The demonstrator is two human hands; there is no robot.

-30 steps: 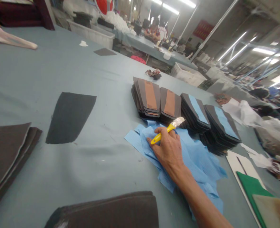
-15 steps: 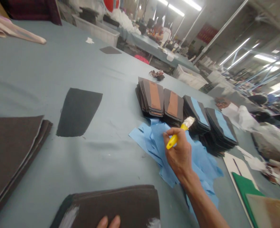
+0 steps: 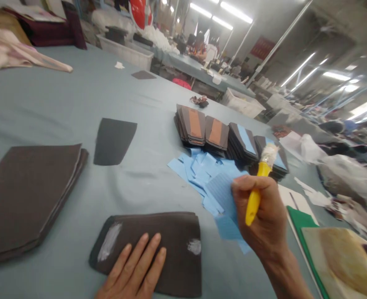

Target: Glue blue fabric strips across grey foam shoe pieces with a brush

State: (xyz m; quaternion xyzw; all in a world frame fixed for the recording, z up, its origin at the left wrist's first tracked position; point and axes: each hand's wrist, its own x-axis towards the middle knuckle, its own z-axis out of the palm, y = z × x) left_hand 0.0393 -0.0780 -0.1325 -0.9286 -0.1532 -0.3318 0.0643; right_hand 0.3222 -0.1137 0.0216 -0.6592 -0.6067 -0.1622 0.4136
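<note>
Pressing near dark cloth (image 3: 179,232) flat with open left hand (image 3: 133,270), gripping yellow brush (image 3: 253,203) and apparently blue piece (image 3: 223,191) in right hand (image 3: 266,220); keep off white smears (image 3: 110,241)!

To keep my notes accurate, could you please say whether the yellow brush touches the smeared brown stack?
Apart: the head view shows table between the yellow brush and smeared brown stack.

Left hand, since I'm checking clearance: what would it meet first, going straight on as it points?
Past the brown stack beneath it, the left hand would probably meet the blue strips; depth is unclear.
</note>
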